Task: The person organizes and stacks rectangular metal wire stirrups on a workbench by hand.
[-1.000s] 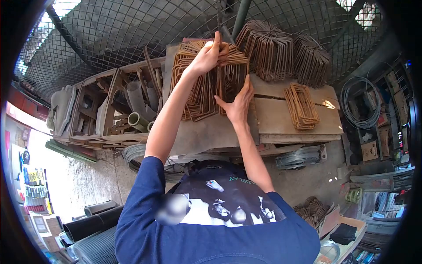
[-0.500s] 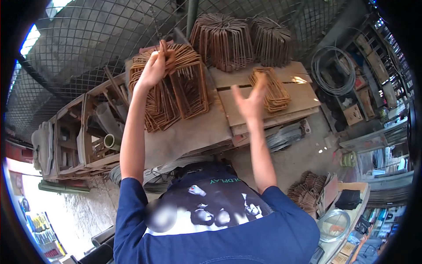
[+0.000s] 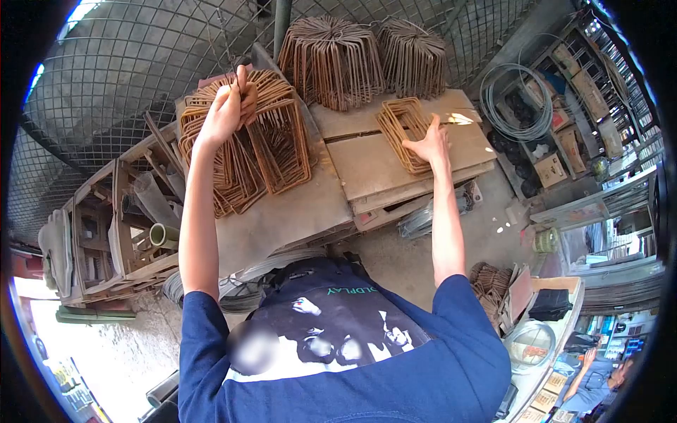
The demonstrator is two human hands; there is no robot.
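My left hand (image 3: 227, 113) is raised in front of a large bundle of rusty bent-rod rectangles, rebar stirrups (image 3: 285, 151). Its fingers are pinched together; what they hold, if anything, is too small to make out. On the boards to the right lies a short stack of narrower stirrups (image 3: 400, 127). My right hand (image 3: 431, 146) is at the right side of this stack, thumb and fingers spread apart. The thumb reaches over the stack's near right edge and seems to touch it; a firm grip does not show.
Two tall stirrup bundles (image 3: 331, 60) stand at the back against the wire mesh fence (image 3: 155, 63). A wire coil (image 3: 516, 102) hangs at the right. Wooden shelving (image 3: 116, 218) runs along the left. Another person (image 3: 592, 384) is at the lower right, near a counter with a clear round container (image 3: 530, 345).
My right hand has moved from the left of the small stirrup stack to its right side, thumb now over its edge. My left hand keeps its pinch by the large bundle. The view has shifted slightly.
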